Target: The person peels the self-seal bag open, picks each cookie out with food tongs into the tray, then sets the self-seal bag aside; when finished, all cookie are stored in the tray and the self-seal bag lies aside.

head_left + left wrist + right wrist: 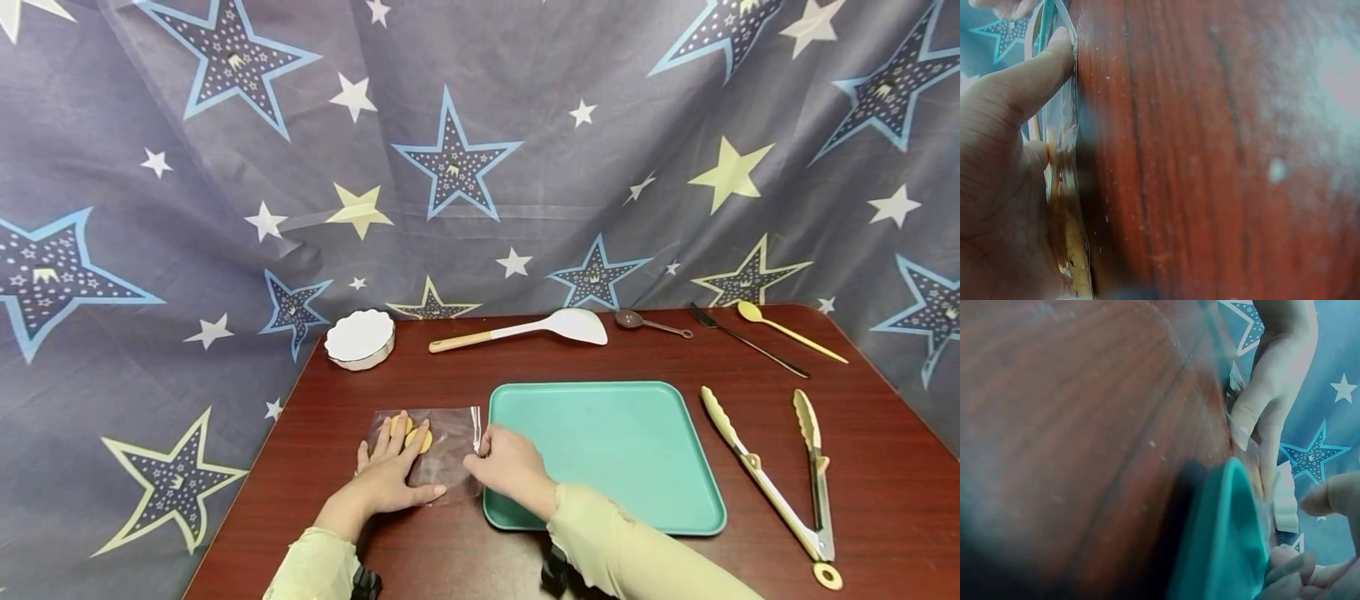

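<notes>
Just off the nine o'clock edge of the green tray (pixel 600 467), we see a clear zip bag (pixel 453 442) lying flat on the table (pixel 446 550) with yellow discs (pixel 425 442) inside, the left hand (pixel 390 481) spread straight-fingered across it and gripping nothing. At the bag's three o'clock end, the right hand (pixel 517 467) curls its fingers by the zip strip (pixel 476 429), though we cannot tell whether they pinch it. Farther out from the bag, we find a white fluted dish (pixel 362 342) at eleven o'clock, a white spatula (pixel 551 324) at one, and spread tongs (pixel 783 507) at three, past the tray.
</notes>
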`<move>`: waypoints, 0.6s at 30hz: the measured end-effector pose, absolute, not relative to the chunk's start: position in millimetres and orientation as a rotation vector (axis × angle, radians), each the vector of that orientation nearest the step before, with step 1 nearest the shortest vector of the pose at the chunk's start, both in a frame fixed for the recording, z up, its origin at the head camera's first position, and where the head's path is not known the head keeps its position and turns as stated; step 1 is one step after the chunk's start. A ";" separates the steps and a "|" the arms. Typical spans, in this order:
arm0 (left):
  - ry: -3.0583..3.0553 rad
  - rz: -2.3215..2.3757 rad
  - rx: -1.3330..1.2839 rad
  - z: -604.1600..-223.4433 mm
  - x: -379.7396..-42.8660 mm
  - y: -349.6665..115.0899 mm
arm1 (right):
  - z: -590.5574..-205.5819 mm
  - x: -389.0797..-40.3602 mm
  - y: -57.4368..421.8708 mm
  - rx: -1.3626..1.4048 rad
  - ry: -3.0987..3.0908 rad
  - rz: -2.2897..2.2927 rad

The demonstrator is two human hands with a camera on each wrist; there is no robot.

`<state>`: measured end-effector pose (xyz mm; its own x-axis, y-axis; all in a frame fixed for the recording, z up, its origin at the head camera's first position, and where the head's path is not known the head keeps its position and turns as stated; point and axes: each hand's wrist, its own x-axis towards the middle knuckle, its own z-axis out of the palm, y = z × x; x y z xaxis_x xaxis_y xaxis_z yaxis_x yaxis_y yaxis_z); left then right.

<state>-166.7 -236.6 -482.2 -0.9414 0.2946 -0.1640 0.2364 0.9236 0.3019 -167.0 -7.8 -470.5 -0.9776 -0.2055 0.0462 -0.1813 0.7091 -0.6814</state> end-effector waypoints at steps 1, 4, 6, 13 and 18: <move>2.874 0.404 0.399 -481.6 -166.0 -236.6 | -469.8 -168.0 -8.9 -0.332 2.891 -1.135; 2.879 0.406 0.400 -480.2 -164.6 -235.8 | -471.2 -172.4 -12.2 -0.376 2.949 -1.093; 2.877 0.393 0.398 -479.3 -163.8 -234.8 | -474.5 -175.6 -13.8 -0.423 2.998 -1.036; 2.880 0.418 0.400 -482.5 -164.3 -235.1 | -482.8 -180.0 -15.1 -0.500 3.052 -0.961; 2.894 0.534 0.444 -491.5 -166.6 -240.2 | -479.8 -178.1 -12.7 -0.521 3.070 -1.023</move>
<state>-166.6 -240.2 -491.5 -0.9420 0.3179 -0.1074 0.2587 0.8918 0.3711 -178.1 -12.7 -479.8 -0.9404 -0.2541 0.2258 -0.3388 0.7556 -0.5606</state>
